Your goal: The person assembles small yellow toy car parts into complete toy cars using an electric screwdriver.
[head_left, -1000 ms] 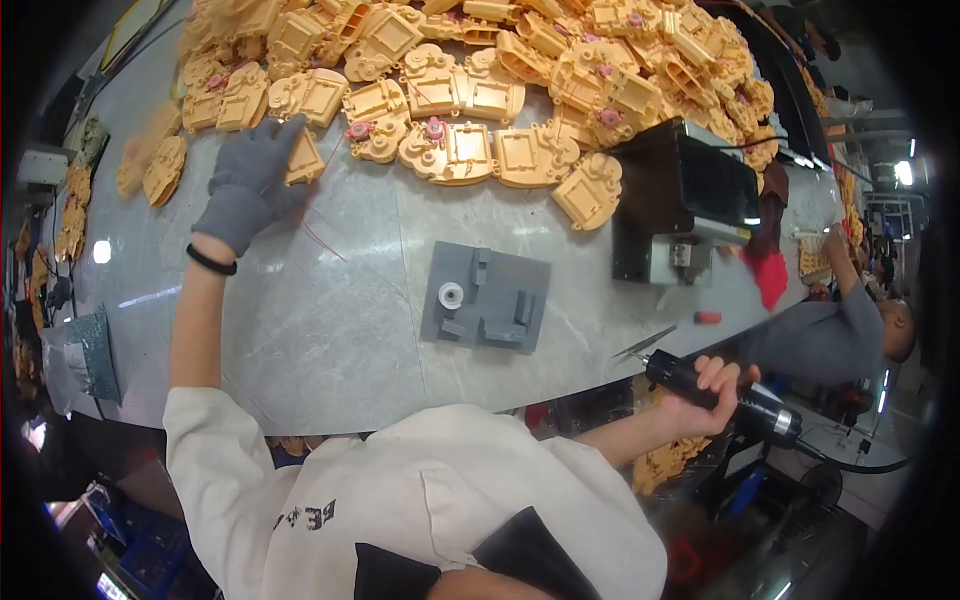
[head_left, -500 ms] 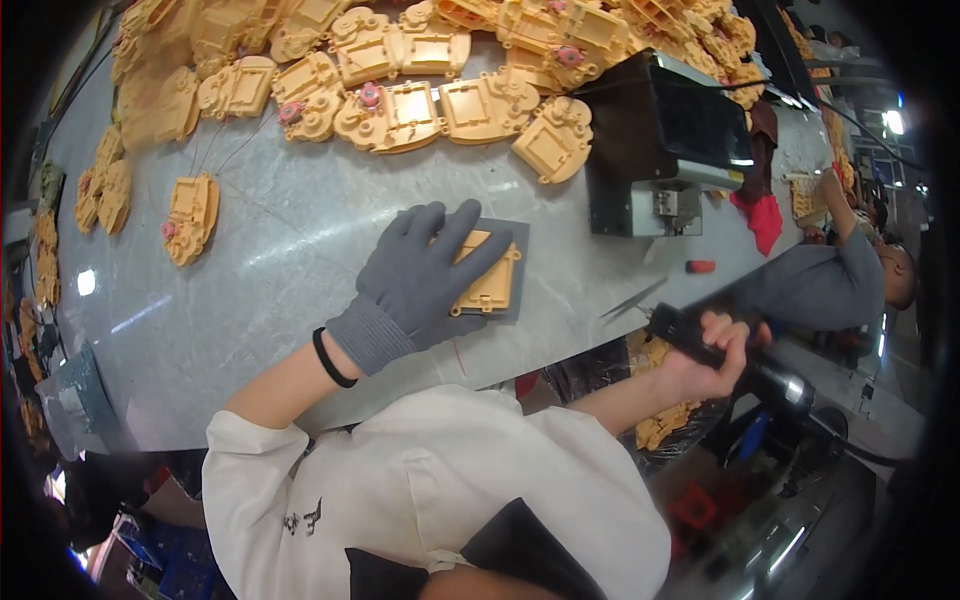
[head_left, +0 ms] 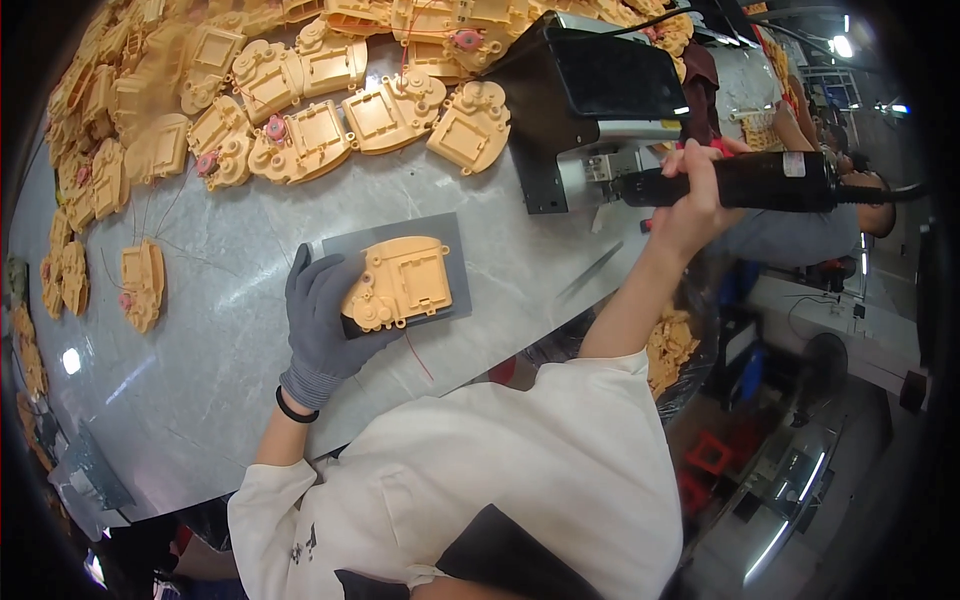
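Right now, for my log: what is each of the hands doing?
Left hand: gloved, closed on the yellow plastic housing lying on the grey jig plate.
Right hand: bare, closed around the black power screwdriver.

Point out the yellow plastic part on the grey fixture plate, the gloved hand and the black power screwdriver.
yellow plastic part (head_left: 400, 282), head view, middle of its ribbed top face.
left hand (head_left: 325, 325), head view, back of the grey glove.
black power screwdriver (head_left: 745, 180), head view, middle of its barrel, beside the right hand (head_left: 690, 195).
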`<control>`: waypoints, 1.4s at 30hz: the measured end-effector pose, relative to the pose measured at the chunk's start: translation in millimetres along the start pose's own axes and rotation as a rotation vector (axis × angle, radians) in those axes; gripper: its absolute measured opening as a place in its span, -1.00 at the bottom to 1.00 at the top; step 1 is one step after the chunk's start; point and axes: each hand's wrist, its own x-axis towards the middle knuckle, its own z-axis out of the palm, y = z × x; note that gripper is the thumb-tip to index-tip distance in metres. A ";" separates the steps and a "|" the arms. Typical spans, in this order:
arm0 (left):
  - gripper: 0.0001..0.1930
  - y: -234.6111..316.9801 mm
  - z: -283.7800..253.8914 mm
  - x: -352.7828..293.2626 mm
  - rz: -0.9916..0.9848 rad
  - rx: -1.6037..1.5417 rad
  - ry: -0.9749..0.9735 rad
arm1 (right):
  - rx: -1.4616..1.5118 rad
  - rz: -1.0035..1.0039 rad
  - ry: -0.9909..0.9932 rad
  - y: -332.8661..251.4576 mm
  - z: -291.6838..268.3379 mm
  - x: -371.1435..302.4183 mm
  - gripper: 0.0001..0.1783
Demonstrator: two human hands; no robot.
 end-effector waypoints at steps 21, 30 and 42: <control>-0.18 -12.1 -0.9 -1.6 -0.019 -0.143 -0.037 | 0.394 0.090 -0.736 -58.2 54.0 -143.7 -0.45; -0.21 -14.6 3.4 1.3 -0.011 -0.153 -0.049 | 0.337 0.021 -0.831 -66.8 44.1 -127.1 -0.51; -0.27 -16.9 -0.1 2.3 -0.026 -0.170 -0.076 | 0.326 0.066 -0.771 -66.3 51.5 -134.4 -0.58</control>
